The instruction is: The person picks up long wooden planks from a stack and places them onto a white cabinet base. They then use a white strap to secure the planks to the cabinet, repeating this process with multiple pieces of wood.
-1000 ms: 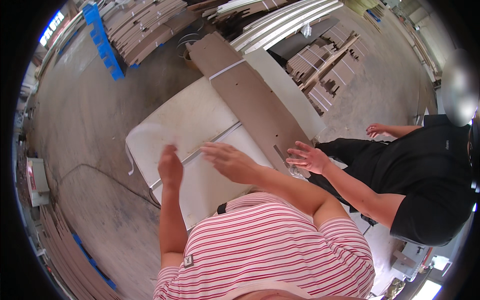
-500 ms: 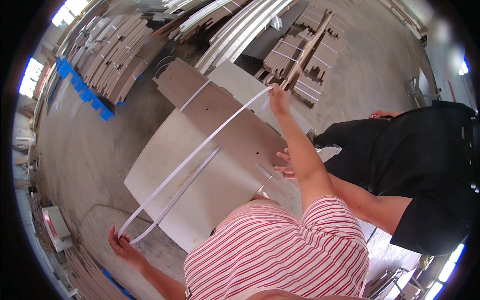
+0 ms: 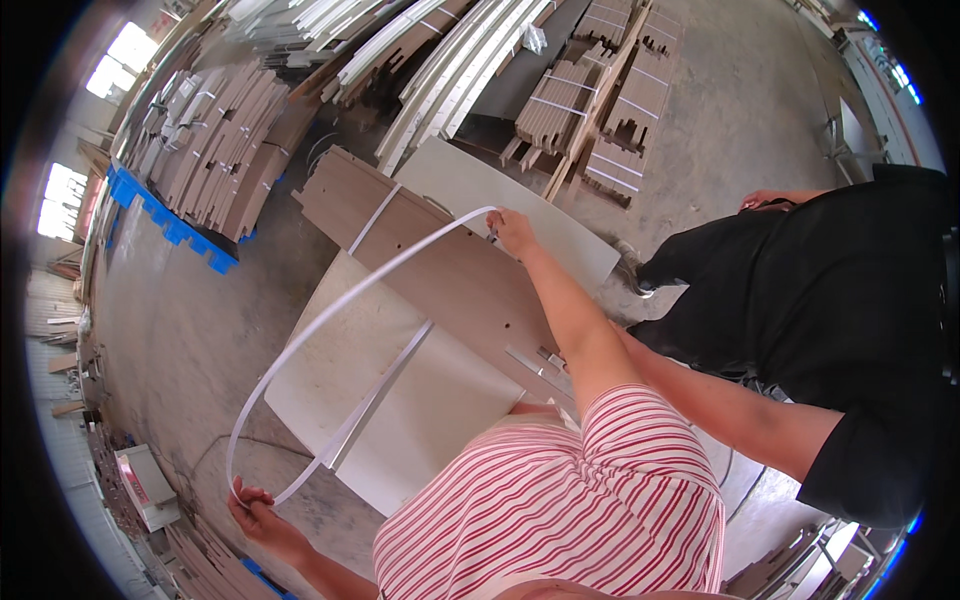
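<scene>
A white strapping band [image 3: 318, 318] bows in a wide arc between my two hands. My right hand [image 3: 513, 232] is closed on its upper end, above the brown slotted panels [image 3: 455, 262]. At the lower left, out past the edge of the boards, my left hand [image 3: 262, 522] has its fingers curled round the band where it doubles back. From there the band runs over a pale board [image 3: 365, 365] toward the brown panels. Short metal-coloured strips [image 3: 537, 370] lie near my body, partly covered by my right arm.
A co-worker in black [image 3: 800, 330] stands at my right; their forearm [image 3: 720, 410] reaches in behind my arm, its hand hidden. Strapped brown bundles [image 3: 555, 100] lie beyond. Brown strips rest on a blue pallet [image 3: 170, 222] at far left. A white box [image 3: 147, 487] sits lower left.
My right hand has moved left and closer to me, and the band now bows out more loosely. The co-worker's fingers have gone out of sight behind my arm.
</scene>
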Available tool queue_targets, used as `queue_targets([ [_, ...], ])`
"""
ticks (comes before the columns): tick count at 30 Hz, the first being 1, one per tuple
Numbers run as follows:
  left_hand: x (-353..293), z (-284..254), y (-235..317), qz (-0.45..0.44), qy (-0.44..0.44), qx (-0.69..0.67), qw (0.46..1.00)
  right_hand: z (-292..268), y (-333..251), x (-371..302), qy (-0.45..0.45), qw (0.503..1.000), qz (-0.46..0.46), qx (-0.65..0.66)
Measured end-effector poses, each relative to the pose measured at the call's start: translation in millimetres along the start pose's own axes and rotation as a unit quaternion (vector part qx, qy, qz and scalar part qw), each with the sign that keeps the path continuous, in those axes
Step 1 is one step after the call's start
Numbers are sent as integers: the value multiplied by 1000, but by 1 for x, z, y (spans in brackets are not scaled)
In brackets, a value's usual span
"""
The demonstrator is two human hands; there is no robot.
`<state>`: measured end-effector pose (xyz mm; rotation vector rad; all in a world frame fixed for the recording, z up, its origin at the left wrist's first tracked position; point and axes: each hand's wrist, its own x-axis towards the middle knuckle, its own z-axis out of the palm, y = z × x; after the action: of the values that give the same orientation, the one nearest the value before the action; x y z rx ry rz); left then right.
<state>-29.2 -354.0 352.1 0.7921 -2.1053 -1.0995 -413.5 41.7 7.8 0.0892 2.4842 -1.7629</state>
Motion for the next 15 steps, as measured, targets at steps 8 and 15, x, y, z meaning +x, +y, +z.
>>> queue_targets([
  [8,5,31,-42,43,-146,-44,987,-39,-39,-80,268,948,-151,-79],
  [15,-6,114,-85,138,-332,11,933,-24,-75,-262,163,982,-82,40],
])
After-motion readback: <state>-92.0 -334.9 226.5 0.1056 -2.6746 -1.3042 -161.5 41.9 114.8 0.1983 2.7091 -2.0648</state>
